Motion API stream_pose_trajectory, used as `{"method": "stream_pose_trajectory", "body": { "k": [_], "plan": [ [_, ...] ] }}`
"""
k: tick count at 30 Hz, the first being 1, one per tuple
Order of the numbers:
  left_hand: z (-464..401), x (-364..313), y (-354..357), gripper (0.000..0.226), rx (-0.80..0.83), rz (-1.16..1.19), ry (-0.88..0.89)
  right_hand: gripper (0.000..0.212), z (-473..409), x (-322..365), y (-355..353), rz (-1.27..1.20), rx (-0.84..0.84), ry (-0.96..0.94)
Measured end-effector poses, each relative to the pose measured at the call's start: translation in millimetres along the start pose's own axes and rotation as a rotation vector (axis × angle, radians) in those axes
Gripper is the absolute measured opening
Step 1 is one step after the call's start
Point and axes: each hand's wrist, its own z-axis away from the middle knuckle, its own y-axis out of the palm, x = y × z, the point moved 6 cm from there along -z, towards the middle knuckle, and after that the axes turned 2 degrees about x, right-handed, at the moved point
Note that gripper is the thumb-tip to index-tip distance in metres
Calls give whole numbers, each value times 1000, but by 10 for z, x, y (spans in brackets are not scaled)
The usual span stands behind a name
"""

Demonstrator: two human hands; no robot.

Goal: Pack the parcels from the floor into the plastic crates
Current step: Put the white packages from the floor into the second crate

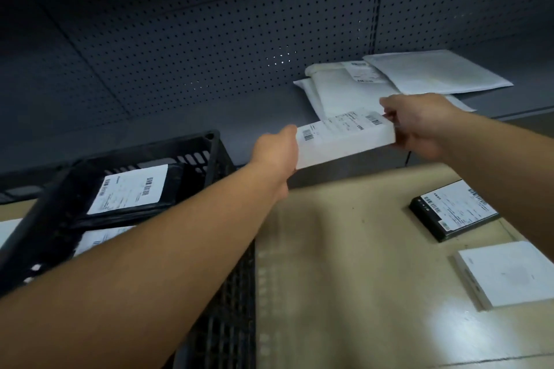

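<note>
A white box parcel (338, 141) with barcode labels hangs in the air between both hands. My left hand (277, 151) grips its left end and my right hand (419, 124) grips its right end. It sits above the gap between a black plastic crate (214, 153) at the left and the beige floor (344, 249). Inside the crate lies a black parcel with a white label (132, 189). On the floor at the right lie a black labelled parcel (454, 211) and a white box (506, 277).
A grey pegboard shelf unit (209, 54) fills the back. On its low shelf lie white padded mailers (338, 90) and a grey mailer (434, 72). A second black crate (227, 308) sits under my left forearm.
</note>
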Motion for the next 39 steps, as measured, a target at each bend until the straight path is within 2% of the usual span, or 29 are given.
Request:
{"method": "stream_pose_trajectory", "body": {
  "k": [2, 7, 13, 19, 22, 28, 32, 35, 39],
  "plan": [
    [-18, -103, -160, 9, -4, -36, 42, 16, 104, 77, 152, -16, 22, -6],
    [-22, -355, -674, 11, -19, -105, 123, 26, 386, 285, 582, -32, 97, -68],
    [196, -592, -1339, 9, -26, -53, 155, 8, 668, 426, 1107, -21, 183, -157],
    [332, -589, -2012, 14, -63, 7, 131, 31, 982, 494, 1613, 191, 228, -310],
    [362, -515, -2315, 19, -82, 8, 131, 35, 1170, 467, 1802, 256, 254, -348],
    [365, -360, -2884, 18, -143, 21, 165, 46, 1522, 320, 2350, 306, 424, -311],
    [368, -237, -3198, 21, -219, -116, 159, 51, 1561, 116, 2660, 300, 453, -227],
    [394, -143, -3361, 23, -266, -258, 147, 38, 1582, -62, 2864, 319, 504, -151],
    [402, -51, -3556, 22, -336, -466, 128, 32, 1693, -294, 3132, 337, 575, -42]
  ]
}}
